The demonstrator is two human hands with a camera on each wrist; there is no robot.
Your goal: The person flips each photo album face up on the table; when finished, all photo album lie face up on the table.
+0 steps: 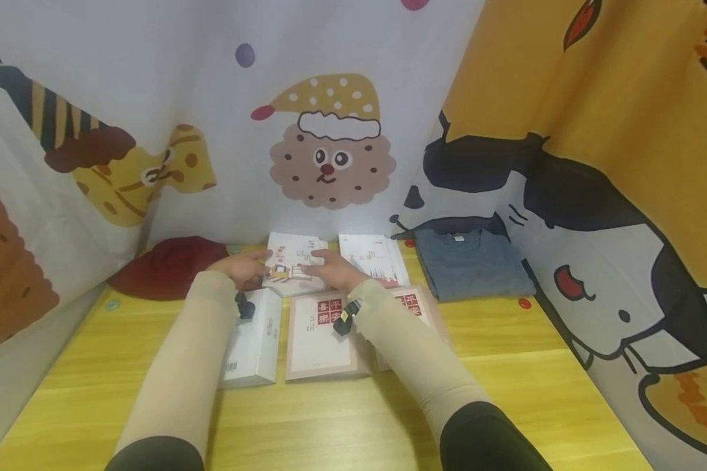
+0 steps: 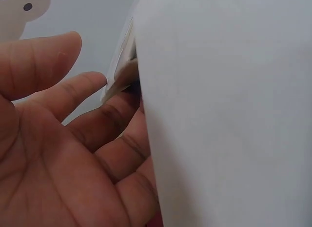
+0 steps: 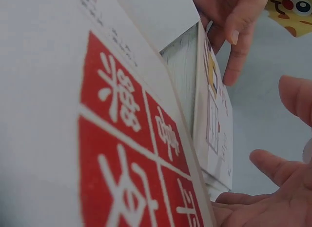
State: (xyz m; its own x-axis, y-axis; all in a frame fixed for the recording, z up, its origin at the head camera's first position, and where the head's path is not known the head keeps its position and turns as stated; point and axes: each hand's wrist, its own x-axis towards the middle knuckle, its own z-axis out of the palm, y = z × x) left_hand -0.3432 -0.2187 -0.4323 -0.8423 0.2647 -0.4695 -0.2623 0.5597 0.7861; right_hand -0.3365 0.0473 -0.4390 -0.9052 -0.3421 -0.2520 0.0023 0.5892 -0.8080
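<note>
A white book with a printed picture cover lies at the back middle of the table, between the two hands. My left hand is at its left side; in the left wrist view the thumb stands away while fingertips reach behind a white surface. At the book's right side is my right hand, its thumb and fingers spread. In the right wrist view the page edges show, and the right fingers lie apart from the cover, some partly hidden. Neither hand visibly grips the book.
A similar book lies right of it. In front stand a white book or box and two pale pink-edged ones with red print, the nearer-left one plainest. A dark red hat-like cloth lies left, a folded grey-blue shirt right. Curtains hang behind.
</note>
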